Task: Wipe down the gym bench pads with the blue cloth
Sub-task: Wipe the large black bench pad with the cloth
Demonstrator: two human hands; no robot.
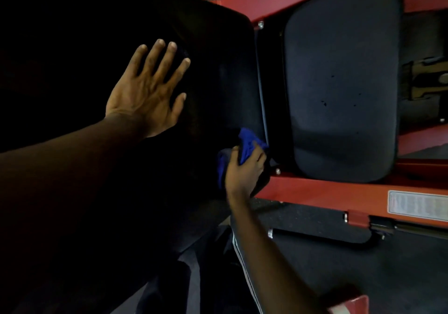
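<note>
Nearest, at the bottom, a dark trouser leg with white stripes stands on the dark rubber floor. Above it the right hand has its fingers curled around the bunched blue cloth and grips it. The cloth lies against the near right corner of the large black back pad, just beside the gap to the next pad. Farther and to the left, the left hand lies flat on the same back pad, with fingers straight and spread wide; it holds nothing. To the right of the gap is the grey-black seat pad, with a few small dark marks. A red steel frame runs along the near and far sides of the seat pad and carries a white label, which is too blurred to read.
</note>
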